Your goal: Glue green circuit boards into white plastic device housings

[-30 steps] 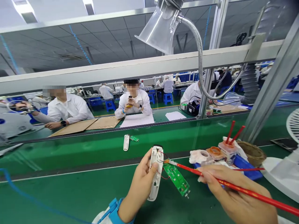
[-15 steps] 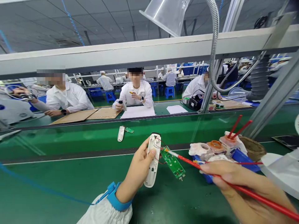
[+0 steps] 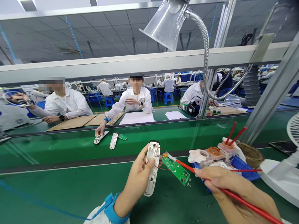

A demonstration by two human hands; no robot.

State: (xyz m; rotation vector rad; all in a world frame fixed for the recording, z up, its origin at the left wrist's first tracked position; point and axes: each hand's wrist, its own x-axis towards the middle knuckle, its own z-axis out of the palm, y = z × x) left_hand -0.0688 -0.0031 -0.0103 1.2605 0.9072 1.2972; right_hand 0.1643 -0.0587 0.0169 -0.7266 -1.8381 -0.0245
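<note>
My left hand (image 3: 137, 179) is closed round a long white plastic housing (image 3: 151, 183), its thumb across the inner side. Thin red and dark wires run from the housing to a green circuit board (image 3: 177, 171), which sits just right of it at a slant. My right hand (image 3: 235, 189) pinches a red-handled brush (image 3: 187, 166); the brush tip touches the upper left end of the board. A blue wrist strap (image 3: 114, 207) with a cord is round my left wrist.
Jars (image 3: 215, 153), more red brushes (image 3: 234, 137) and a blue tray (image 3: 245, 169) stand at the right, beside a white fan (image 3: 275, 174). A co-worker's hand (image 3: 100, 129) holds a device on the green belt, near another housing (image 3: 114, 141). A lamp (image 3: 165, 25) hangs above.
The view has tilted up slightly. The co-worker opposite has reached out and brought a device to the belt. The board's lower end has swung to the right; both my hands keep their holds.
</note>
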